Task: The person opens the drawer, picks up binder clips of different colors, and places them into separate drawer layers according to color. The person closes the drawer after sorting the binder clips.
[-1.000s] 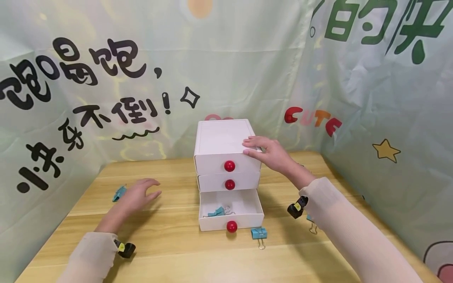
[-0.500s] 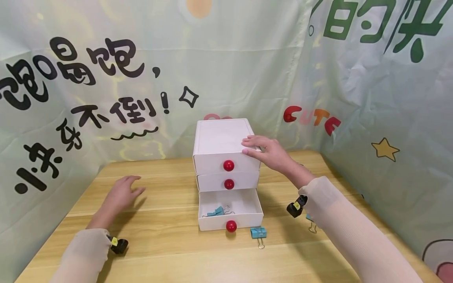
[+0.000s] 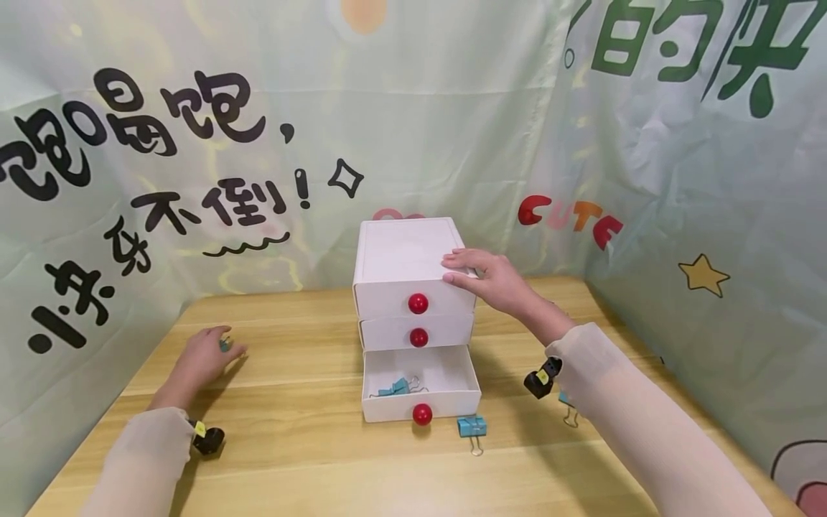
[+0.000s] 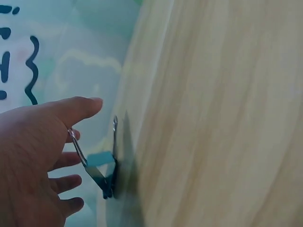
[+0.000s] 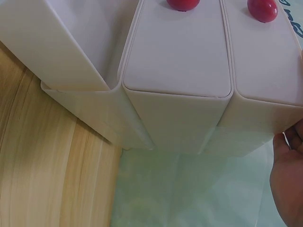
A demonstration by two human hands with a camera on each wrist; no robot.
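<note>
My left hand [image 3: 199, 359] is over the left side of the table, thumb and fingers spread apart around a teal binder clip [image 3: 225, 345]. In the left wrist view this binder clip [image 4: 99, 159] rests on the wood with its wire handles up, one close against the index finger; the thumb is away from it. My right hand [image 3: 494, 281] rests on the top right edge of a white drawer unit [image 3: 410, 251], fingers extended over the top. Its bottom drawer [image 3: 388, 409] is pulled out and contains teal binder clips [image 3: 395, 388]. The upper two drawers are closed.
Red round knobs [image 3: 418, 304] stick out from the drawer fronts. A teal binder clip [image 3: 472, 427] lies just right of the open drawer, and another clip [image 3: 570, 416] is partly hidden by the right sleeve. Printed curtains [image 3: 446, 143] hang behind the wooden table [image 3: 310, 445].
My left hand has moved left, away from the drawer unit, and now has its fingers around the binder clip. The right hand has stayed on the unit.
</note>
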